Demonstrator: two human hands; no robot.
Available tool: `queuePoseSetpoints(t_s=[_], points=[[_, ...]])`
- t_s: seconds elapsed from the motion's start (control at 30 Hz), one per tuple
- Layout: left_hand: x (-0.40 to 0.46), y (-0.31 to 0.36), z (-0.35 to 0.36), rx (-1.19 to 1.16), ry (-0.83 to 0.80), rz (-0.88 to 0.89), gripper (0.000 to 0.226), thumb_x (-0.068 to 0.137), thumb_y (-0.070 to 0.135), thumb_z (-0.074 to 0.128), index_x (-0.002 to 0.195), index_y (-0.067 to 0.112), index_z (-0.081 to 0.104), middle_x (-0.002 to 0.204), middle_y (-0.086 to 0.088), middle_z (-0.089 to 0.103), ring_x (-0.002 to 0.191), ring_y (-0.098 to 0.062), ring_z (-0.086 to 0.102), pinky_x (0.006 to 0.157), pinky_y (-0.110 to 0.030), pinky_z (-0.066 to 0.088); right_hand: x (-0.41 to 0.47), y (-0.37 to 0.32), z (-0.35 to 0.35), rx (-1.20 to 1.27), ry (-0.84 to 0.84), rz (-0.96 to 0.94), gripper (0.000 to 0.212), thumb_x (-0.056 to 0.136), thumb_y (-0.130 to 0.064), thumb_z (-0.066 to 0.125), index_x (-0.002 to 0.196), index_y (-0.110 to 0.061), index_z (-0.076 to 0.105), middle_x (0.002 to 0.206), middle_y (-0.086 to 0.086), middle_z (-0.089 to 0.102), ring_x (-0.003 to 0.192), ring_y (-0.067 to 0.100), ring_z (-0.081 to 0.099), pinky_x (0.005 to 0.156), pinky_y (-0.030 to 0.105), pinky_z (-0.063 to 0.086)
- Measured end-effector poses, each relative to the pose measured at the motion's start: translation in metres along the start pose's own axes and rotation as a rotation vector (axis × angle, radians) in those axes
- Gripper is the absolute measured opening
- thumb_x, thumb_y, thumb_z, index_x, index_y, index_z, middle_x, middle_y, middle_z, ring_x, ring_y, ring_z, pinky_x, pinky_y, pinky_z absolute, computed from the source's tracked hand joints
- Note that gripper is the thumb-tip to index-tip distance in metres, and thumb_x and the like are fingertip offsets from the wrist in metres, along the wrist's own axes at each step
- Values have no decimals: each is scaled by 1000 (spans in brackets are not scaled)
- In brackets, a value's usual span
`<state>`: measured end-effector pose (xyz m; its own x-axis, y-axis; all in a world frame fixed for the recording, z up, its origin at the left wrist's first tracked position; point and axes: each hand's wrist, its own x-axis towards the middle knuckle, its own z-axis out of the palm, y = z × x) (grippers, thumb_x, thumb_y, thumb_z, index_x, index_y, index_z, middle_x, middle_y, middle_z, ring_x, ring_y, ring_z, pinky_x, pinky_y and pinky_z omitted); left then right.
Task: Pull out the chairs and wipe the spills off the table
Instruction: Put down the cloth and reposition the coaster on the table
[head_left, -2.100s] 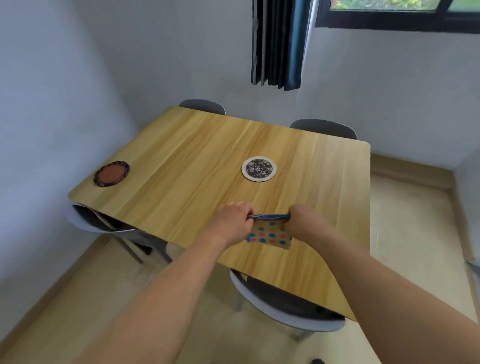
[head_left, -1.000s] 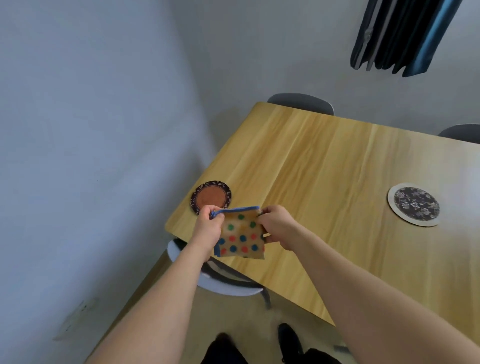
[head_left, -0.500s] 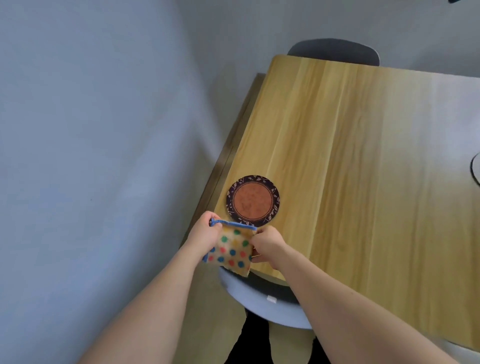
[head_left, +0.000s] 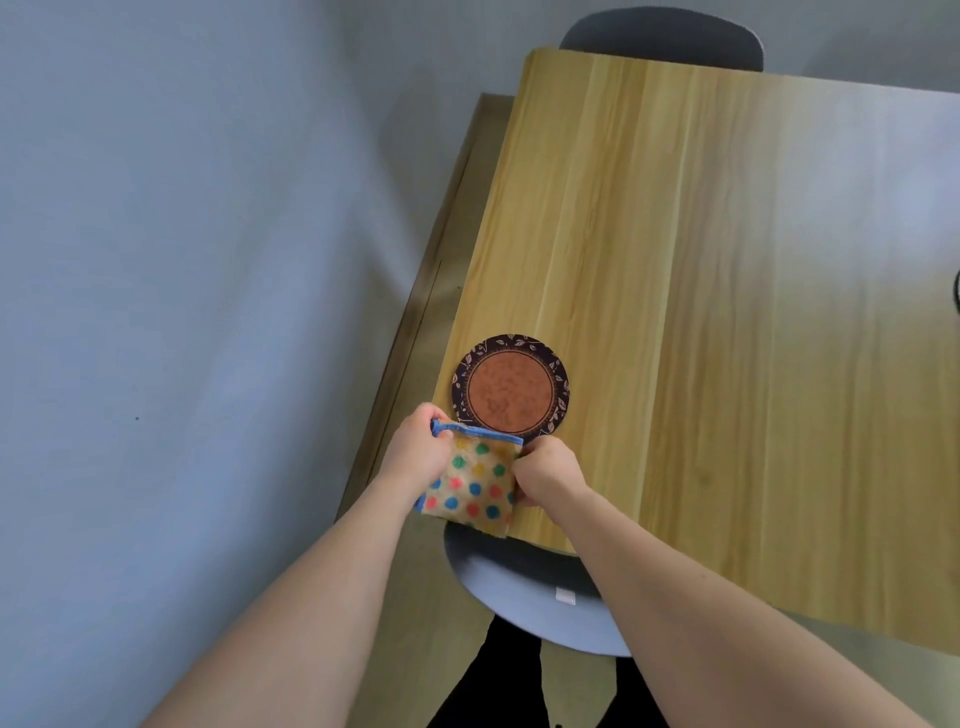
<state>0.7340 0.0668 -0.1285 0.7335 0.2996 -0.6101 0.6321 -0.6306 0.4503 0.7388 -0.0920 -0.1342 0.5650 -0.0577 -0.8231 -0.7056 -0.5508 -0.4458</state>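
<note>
Cloth (head_left: 474, 483): tan, with red, blue, green and yellow dots and a blue trim along the top edge. It is folded and held up over the near-left corner of the counter (head_left: 727, 312). Its blue-trimmed edge runs roughly left to right, tilted a little down toward the right, and the rest hangs down toward the person. It looks a bit wider than tall, so the long axis follows the trim. Whether the lower edge touches the counter: can't tell.

Left hand (head_left: 415, 457): grip clenched on the cloth's left side, fingers curled over the trim at the upper-left corner.
Right hand (head_left: 545, 475): grip pinching the cloth's right edge, knuckles facing up. Both forearms come in from the bottom of the view.

Just beyond the cloth, almost touching the trim in this view: a round coaster (head_left: 511, 385), rust-orange centre with a dark patterned rim, lying flat near the counter's left edge.

Near chair (head_left: 519, 587): grey-blue seat, partly tucked under the counter's near edge, directly below the hands. It has a small white tag on the seat. Far chair (head_left: 660, 36): grey back showing past the far edge of the counter.

At the right border of the view, a dark curved sliver of something sits on the counter; too cropped to identify. Wood-grain counter top, with glare on the right half. Pale wall to the left, tan floor strip between the wall and the counter. No spill visible from here.
</note>
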Motion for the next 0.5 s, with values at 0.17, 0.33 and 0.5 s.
queuePoseSetpoints(t_s=[0.17,0.33,0.5], points=[[9,7,-6,-64,59,-13,27,100,22,52,127,20,51,122,0,58,99,-14,57,73,-26,49,-4,-10,-18,79,91,60,14,86,-13,47,75,-10,56,72,4,56,62,21,53,57,30,48],[33,39,-9,159,146,-56,38,95,23,45,133,23,51,127,1,60,122,-26,49,106,-43,29,23,-27,-30,271,266,172,20,86,-12,49,103,-4,58,81,5,57,64,19,52,48,23,40],[54,59,-2,208,113,-170,35,92,23,50,126,20,54,125,-3,61,123,-29,48,105,-46,27,45,-33,-27,343,308,303,35,80,-12,52,112,-3,59,113,14,61,87,27,60,73,35,54]])
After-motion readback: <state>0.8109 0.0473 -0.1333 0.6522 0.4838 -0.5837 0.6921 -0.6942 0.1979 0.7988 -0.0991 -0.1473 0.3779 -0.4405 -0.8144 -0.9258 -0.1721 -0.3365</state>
